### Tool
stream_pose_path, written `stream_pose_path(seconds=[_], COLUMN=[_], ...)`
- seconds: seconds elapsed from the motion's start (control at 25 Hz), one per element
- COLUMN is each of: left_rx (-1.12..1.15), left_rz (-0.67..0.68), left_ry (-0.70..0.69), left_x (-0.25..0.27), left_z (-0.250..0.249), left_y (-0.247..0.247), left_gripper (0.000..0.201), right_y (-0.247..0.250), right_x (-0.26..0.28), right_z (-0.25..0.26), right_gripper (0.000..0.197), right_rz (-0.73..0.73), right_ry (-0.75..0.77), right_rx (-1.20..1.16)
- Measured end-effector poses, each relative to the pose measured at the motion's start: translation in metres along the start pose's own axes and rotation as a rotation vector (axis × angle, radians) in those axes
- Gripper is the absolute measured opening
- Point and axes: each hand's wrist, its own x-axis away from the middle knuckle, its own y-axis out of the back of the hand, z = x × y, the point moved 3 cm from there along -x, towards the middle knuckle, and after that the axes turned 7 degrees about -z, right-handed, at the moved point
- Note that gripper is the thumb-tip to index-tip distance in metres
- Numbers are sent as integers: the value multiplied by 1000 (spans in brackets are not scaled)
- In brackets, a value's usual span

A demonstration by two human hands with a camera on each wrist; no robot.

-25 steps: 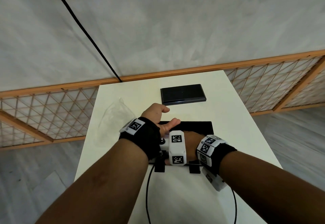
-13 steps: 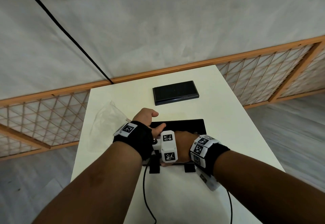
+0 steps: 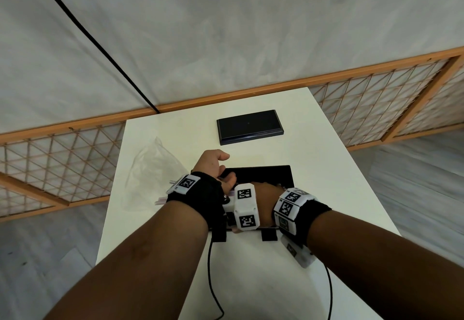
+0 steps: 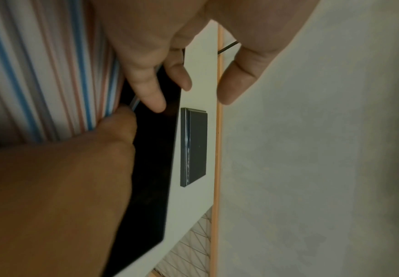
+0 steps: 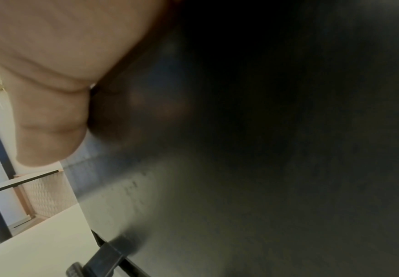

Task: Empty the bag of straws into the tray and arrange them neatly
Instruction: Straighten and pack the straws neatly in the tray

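Striped blue, pink and white straws (image 4: 39, 75) lie in a bundle in the near black tray (image 3: 266, 175), and a few ends (image 3: 163, 199) stick out past its left side. My left hand (image 3: 213, 166) is over the tray's left end. Its fingers (image 4: 151, 90) reach down almost straight onto the straws, with the thumb (image 4: 238, 75) held apart. My right hand (image 3: 263, 194) lies in the tray on the bundle, one fingertip (image 4: 120, 120) touching the straws. Its other fingers are hidden. The clear plastic bag (image 3: 153, 169) lies flat on the table to the left.
A second black tray (image 3: 248, 125) sits at the far side of the white table (image 3: 339, 169). Cables run off the table's near edge. A wooden lattice rail (image 3: 62, 164) stands behind the table, along a grey wall.
Both hands stay over the near tray on the straws. Only the head view has shifted a little.
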Motion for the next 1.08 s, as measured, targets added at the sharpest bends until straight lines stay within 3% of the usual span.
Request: stream_pose_path(seconds=[0.12, 0.28, 0.4, 0.6, 0.68, 0.84, 0.96, 1.08], left_rx=[11, 23, -28, -91, -89, -162, -181, -189], left_rz=[-11, -29, -11, 24, 21, -66, -125, -105], left_ry=[1, -60, -94, -49, -53, -257, -405, -436], left_x=[8, 6, 5, 4, 5, 17, 29, 40], left_z=[1, 1, 7, 9, 5, -6, -21, -31], left_y=[-2, -1, -3, -2, 0, 7, 21, 36], left_gripper=[25, 25, 17, 42, 41, 12, 17, 20], right_y=[7, 9, 2, -6, -6, 0, 2, 4], right_x=[5, 6, -1, -12, -11, -3, -1, -4], right_z=[-3, 2, -3, -8, -9, -7, -6, 0], right_gripper=[62, 54, 68, 88, 94, 103, 114, 118], right_rz=[24, -10, -26, 15, 10, -66, -105, -127], right_ry=[-90, -44, -49, -102, -110, -143, -125, -91], right_rx=[7, -29, -39, -17, -14, -86, -152, -158])
